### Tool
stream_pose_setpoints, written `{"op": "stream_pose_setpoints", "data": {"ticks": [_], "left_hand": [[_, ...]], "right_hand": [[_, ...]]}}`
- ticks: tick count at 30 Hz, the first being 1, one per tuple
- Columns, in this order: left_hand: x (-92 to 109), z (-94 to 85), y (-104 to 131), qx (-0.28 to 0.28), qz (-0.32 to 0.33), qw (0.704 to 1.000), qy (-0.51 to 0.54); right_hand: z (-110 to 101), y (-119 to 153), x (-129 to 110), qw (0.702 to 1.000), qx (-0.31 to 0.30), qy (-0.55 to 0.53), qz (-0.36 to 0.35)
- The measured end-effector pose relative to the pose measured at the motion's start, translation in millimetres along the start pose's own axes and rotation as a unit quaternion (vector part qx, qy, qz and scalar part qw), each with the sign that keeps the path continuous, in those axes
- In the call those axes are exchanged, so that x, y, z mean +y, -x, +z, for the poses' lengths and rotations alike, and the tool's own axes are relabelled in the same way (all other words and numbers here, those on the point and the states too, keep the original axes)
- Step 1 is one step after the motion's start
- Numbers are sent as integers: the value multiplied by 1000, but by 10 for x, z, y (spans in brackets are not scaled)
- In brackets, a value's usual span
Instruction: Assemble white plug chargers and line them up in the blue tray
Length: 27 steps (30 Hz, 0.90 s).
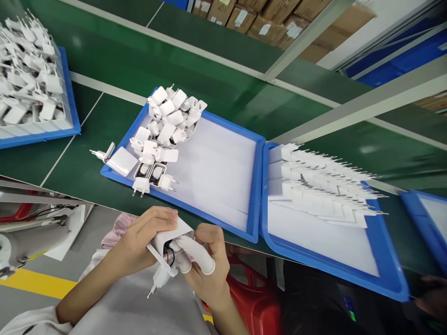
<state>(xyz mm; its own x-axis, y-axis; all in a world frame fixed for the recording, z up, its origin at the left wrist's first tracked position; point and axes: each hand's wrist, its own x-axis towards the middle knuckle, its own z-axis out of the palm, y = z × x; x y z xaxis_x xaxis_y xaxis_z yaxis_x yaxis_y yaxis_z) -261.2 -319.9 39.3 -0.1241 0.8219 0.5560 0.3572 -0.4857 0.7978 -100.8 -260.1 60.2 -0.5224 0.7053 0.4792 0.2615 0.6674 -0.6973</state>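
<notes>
Holding a white housing (179, 228) in front of the body, just off the near edge of the green bench (115, 104). With the left hand (148, 237), gripping the shell, fingers closed over its top and side; with the right hand (217, 270), gripping too, apparently, with fingers bent in at the open mouth, two of them under white finger cots (190, 246), exact contact partly hidden. At that mouth, a plug piece (161, 277) with two pins, tilted and off the shell, joined to it by red and black wires (171, 255). Judging by the gap and bare wires, not yet closed. In the middle blue tray (256, 200), a crowded cluster of adapters (167, 111) toward the left side, several with open shells and loose plug pieces: seemingly left to close. Over its left rim, one more open adapter (122, 160). In the right-hand blue tray (390, 263), touching the middle one, tight rows of adapters (321, 186) with pins all pointing one way: by such order, probably done. At far left, another blue tray (70, 93), bearing a white box (42, 126) heaped with jumbled white parts (28, 70), presumably plenty left.
</notes>
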Motion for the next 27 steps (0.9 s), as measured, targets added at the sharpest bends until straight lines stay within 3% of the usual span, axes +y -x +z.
{"op": "stream_pose_setpoints", "data": {"ticks": [7,9,15,20,23,27], "left_hand": [[29,69,18,8,6,1000,-9],[38,77,12,7,7,1000,-24],[37,89,25,-24,-13,998,-60],[28,104,20,-51,-80,994,-57],[53,128,-38,-37,-148,988,-35],[51,222,-68,27,-185,980,-68]], "right_hand": [[-73,77,10,997,36,65,-10],[-99,86,17,997,19,77,0],[-116,55,89,989,-32,130,-61],[-102,55,200,993,-63,94,-24],[-114,104,214,999,-21,20,13],[-55,235,103,997,71,-26,-9]]}}
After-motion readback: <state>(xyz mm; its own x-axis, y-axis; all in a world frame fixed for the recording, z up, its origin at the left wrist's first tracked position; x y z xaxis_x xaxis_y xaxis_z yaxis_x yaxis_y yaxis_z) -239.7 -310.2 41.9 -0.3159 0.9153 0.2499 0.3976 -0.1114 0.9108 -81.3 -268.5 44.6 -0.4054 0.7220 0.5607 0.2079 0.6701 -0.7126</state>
